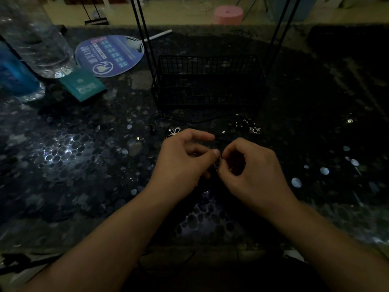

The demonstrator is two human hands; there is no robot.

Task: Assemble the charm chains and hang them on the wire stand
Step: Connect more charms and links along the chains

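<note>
Silver charm [219, 163] between both hands

Both hands [219, 163] curled, fingertips pinched together

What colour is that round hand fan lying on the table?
The hand fan is blue with white print and edging, seen in the head view.

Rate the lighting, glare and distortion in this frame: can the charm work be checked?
Head view: very dim; glare patches on the glossy table; wide-angle bending of the wire stand uprights; the small part pinched between left hand and right hand is too dark to identify.
</note>
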